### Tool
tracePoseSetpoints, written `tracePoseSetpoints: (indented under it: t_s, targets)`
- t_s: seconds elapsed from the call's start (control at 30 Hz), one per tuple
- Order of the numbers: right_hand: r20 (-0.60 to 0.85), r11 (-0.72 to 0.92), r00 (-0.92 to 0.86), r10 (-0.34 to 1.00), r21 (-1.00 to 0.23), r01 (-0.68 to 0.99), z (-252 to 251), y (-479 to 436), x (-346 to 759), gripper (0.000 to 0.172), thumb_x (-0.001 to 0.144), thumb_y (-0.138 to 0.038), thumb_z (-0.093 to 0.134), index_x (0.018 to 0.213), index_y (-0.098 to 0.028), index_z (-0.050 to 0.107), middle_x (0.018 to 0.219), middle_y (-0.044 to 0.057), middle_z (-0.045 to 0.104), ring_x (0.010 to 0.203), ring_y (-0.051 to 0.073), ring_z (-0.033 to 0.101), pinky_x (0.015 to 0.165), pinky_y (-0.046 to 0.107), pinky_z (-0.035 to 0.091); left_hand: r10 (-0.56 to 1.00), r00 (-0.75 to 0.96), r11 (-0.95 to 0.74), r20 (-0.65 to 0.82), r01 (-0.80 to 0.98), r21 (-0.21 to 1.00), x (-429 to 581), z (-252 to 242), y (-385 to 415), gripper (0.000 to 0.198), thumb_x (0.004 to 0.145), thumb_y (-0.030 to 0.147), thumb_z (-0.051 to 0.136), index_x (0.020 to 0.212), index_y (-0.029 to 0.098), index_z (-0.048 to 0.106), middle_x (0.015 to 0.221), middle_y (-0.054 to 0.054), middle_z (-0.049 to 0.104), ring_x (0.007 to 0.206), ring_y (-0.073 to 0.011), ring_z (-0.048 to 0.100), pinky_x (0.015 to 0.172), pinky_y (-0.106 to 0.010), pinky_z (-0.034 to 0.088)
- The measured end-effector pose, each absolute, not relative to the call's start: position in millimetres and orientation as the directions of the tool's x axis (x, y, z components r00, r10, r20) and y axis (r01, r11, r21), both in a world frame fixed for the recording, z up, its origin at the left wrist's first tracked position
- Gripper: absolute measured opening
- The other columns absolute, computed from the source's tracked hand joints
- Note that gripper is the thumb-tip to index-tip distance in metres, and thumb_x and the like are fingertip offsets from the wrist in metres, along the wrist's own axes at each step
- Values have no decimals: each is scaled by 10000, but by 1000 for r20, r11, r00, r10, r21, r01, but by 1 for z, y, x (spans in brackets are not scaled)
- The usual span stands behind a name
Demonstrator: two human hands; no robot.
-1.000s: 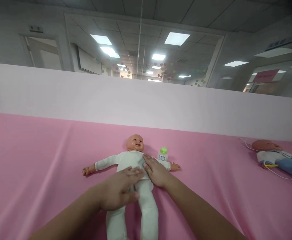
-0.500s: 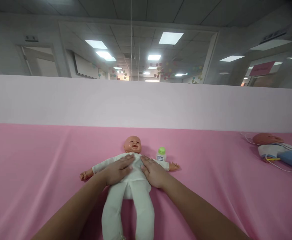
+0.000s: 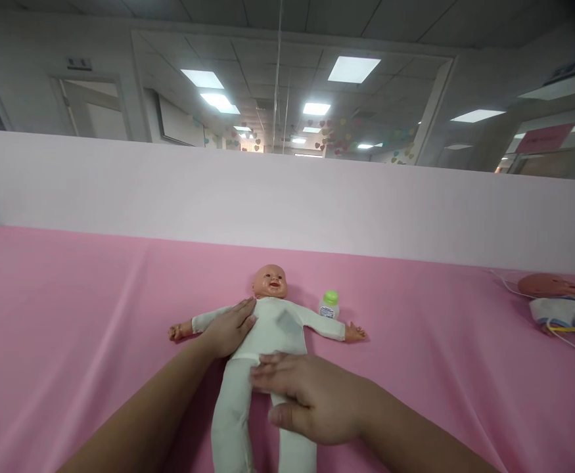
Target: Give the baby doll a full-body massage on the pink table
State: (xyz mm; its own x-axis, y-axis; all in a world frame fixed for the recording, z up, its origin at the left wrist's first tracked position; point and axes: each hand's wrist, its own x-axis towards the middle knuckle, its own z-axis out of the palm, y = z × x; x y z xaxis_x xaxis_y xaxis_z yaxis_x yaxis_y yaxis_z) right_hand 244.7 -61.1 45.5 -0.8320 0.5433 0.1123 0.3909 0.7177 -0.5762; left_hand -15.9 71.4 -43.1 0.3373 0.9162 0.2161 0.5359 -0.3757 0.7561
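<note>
A baby doll [image 3: 280, 325] in a white cloth suit lies on its back, head away from me and arms spread out. My left hand [image 3: 230, 328] rests flat along the side of its chest, on the left of the view, fingers stretched toward the shoulder. Over the doll's hips and upper leg is my right hand [image 3: 311, 394], fingers extended sideways and slightly blurred; whether it touches the cloth I cannot tell. Neither hand grasps anything. A small clear bottle [image 3: 329, 306] with a green cap stands beside the doll's outstretched arm on the right.
Pink cloth [image 3: 94, 315] with some folds covers the table. At the far right lies a second doll [image 3: 558, 302] in white and blue, with a white cord around it. A low white wall [image 3: 287, 200] runs behind, with glass above it.
My right hand has moved from the doll's chest down to its hips and turned sideways. My left hand stays at the chest, slightly nearer its side. The view has shifted a little left.
</note>
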Motion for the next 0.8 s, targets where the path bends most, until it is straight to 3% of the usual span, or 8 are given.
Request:
tracePoseSetpoints:
  t_s: [0.1,0.2,0.3,0.4,0.5,0.63,0.7,0.8]
  targets:
    - [118,693,-802,585,-586,420,34,-44,241,708,955,-572,642,1570,-267,469,1618,61,470,1549,286,364,1301,481,240,910,346,-391,227,539,746,-15,-43,70,704,954,645,524,1507,211,554,1651,-102,412,1563,-293,319,1300,-419,132]
    - [96,661,-752,653,-557,503,20,-14,242,877,925,-698,609,1620,-223,363,1681,105,339,1590,320,256,1315,542,142,902,362,-413,235,567,712,-13,-43,69,738,954,676,495,1510,196,551,1641,-124,423,1556,-304,333,1294,-427,159]
    - [61,619,-704,707,-534,576,9,13,245,824,1005,-714,418,1642,-203,303,1718,91,239,1617,294,164,1323,534,83,894,378,-435,242,595,676,-12,-43,68,773,954,708,466,1514,182,548,1632,-136,431,1548,-308,347,1288,-434,185]
    - [46,528,-599,799,-531,663,-1,31,250,800,1032,-707,314,1651,-202,284,1734,74,199,1624,277,131,1322,510,108,890,382,-442,251,583,681,-12,-43,68,773,952,723,466,1515,200,550,1631,-118,436,1552,-299,340,1291,-418,179]
    - [30,434,-488,872,-506,745,-4,37,257,827,1023,-710,327,1654,-178,278,1723,112,251,1602,302,220,1298,502,192,880,408,-464,243,631,622,-12,-44,68,769,991,701,399,1558,189,495,1649,-113,407,1557,-286,331,1295,-417,180]
    - [-55,275,-318,947,-380,883,2,30,261,796,987,-740,353,1411,-118,611,1431,213,630,1323,391,591,1069,509,467,878,448,-474,168,765,436,-13,-45,68,786,1048,640,251,1632,122,347,1690,-120,318,1579,-271,274,1302,-436,188]
    - [-53,247,-279,959,-325,913,4,23,261,784,985,-733,343,1322,-100,660,1354,236,669,1242,401,636,1006,497,494,880,446,-473,163,792,386,-13,-46,67,780,1057,632,216,1639,125,327,1696,-111,302,1582,-266,261,1303,-435,199]
    - [1,299,-315,949,-317,900,-3,19,262,782,991,-705,346,1373,-82,623,1432,247,617,1318,398,589,1065,484,460,886,435,-463,162,810,359,-13,-41,62,776,1060,631,205,1639,129,327,1693,-116,298,1578,-268,266,1300,-443,217]
